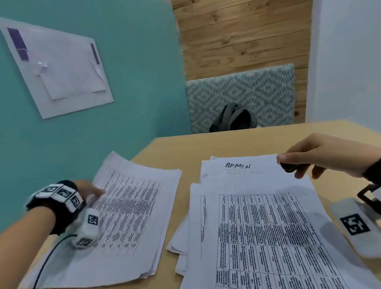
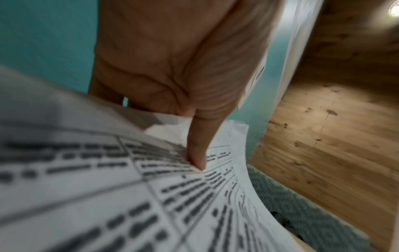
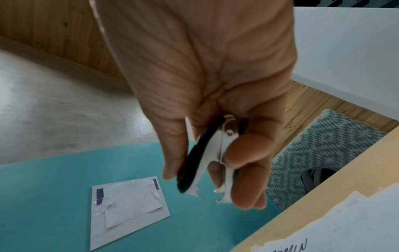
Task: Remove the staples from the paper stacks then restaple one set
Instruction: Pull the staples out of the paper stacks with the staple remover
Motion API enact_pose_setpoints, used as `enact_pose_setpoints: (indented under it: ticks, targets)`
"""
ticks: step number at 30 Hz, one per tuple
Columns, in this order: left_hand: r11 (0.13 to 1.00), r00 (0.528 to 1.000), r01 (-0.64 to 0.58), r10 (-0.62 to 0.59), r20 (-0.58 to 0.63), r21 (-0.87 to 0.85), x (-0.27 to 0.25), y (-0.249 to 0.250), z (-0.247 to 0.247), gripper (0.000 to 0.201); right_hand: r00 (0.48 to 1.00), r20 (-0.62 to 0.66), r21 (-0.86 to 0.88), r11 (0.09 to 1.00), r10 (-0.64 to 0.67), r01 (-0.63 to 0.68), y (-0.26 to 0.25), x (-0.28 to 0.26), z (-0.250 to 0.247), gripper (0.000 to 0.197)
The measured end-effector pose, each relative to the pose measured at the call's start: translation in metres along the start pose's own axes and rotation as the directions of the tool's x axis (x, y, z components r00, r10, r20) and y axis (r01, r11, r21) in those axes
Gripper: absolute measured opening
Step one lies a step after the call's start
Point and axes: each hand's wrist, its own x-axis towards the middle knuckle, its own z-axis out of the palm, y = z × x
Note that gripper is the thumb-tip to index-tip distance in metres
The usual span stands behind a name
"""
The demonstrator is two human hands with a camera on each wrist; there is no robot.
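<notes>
Two paper stacks printed with tables lie on the wooden table [image 1: 180, 149]. My left hand [image 1: 90, 191] grips the left stack [image 1: 127, 219] at its far left edge; in the left wrist view the thumb [image 2: 198, 153] presses on top of the sheets [image 2: 108, 196] while the other fingers go under them. The right stack [image 1: 261, 230] has a sheet marked "ADMIN" at its far end. My right hand [image 1: 306, 157] hovers over that far end and holds a black and silver staple remover [image 1: 289, 166]. In the right wrist view the remover [image 3: 207, 158] has its claws apart.
A teal partition [image 1: 69, 136] with a taped white sheet [image 1: 55, 64] stands left of the table. Behind the table are a patterned cushion [image 1: 242, 93], a dark backpack [image 1: 233, 117] and a wooden wall. A black cable [image 1: 38, 273] runs from my left wrist.
</notes>
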Motion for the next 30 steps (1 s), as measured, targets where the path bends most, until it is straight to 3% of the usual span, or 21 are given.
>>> enact_pose_setpoints:
  ticks: [3, 6, 8, 10, 12, 14, 17, 19, 21, 25, 28, 30]
  targets:
    - [0.993, 1.0, -0.013, 0.013, 0.0, 0.115, 0.001, 0.005, 0.01, 0.047, 0.995, 0.082, -0.03, 0.998, 0.05, -0.048, 0.002, -0.001, 0.005, 0.074]
    - [0.99, 1.0, -0.023, 0.022, 0.01, 0.143, 0.003, 0.013, 0.005, 0.053, 0.958, 0.248, -0.115, 0.986, 0.144, -0.118, 0.004, -0.001, 0.013, 0.053]
    - [0.984, 0.994, -0.027, 0.045, -0.098, 0.173, -0.017, 0.03, -0.002, 0.055, 0.926, 0.321, -0.17, 0.974, 0.199, -0.151, 0.008, -0.001, 0.017, 0.037]
    - [0.961, 0.975, -0.097, 0.144, -0.17, 0.26, -0.051, 0.056, -0.007, 0.057, 0.908, 0.342, -0.218, 0.96, 0.243, -0.175, 0.011, -0.001, 0.017, 0.026]
    - [0.937, 0.964, -0.217, 0.25, -0.094, 0.273, -0.086, 0.088, -0.005, 0.054, 0.894, 0.346, -0.26, 0.945, 0.284, -0.2, 0.013, 0.0, 0.016, 0.025]
    - [0.926, 0.943, -0.332, 0.333, 0.024, 0.181, -0.11, 0.12, 0.006, 0.041, 0.883, 0.354, -0.285, 0.935, 0.308, -0.212, 0.015, -0.001, 0.015, 0.025]
    - [0.868, 0.866, -0.483, 0.454, 0.208, 0.117, -0.13, 0.165, 0.037, 0.018, 0.878, 0.364, -0.297, 0.932, 0.311, -0.207, 0.017, -0.002, 0.013, 0.023]
    - [0.831, 0.815, -0.544, 0.489, 0.311, 0.116, -0.136, 0.194, 0.066, 0.021, 0.877, 0.362, -0.305, 0.929, 0.317, -0.21, 0.017, -0.002, 0.013, 0.021]
    - [0.785, 0.769, -0.599, 0.51, 0.385, 0.158, -0.141, 0.22, 0.093, 0.037, 0.874, 0.362, -0.325, 0.923, 0.324, -0.208, 0.018, -0.002, 0.012, 0.023]
    - [0.615, 0.735, -0.675, 0.516, 0.439, 0.407, -0.151, 0.255, 0.124, 0.061, 0.869, 0.372, -0.347, 0.917, 0.326, -0.196, 0.021, 0.0, 0.011, 0.029]
    - [0.512, 0.723, -0.69, 0.531, 0.442, 0.512, -0.151, 0.269, 0.134, 0.025, 0.873, 0.366, -0.349, 0.917, 0.321, -0.191, 0.025, 0.002, 0.009, 0.031]
    - [0.504, 0.719, -0.693, 0.535, 0.443, 0.516, -0.148, 0.271, 0.136, 0.042, 0.876, 0.364, -0.347, 0.919, 0.318, -0.189, 0.027, 0.004, 0.008, 0.031]
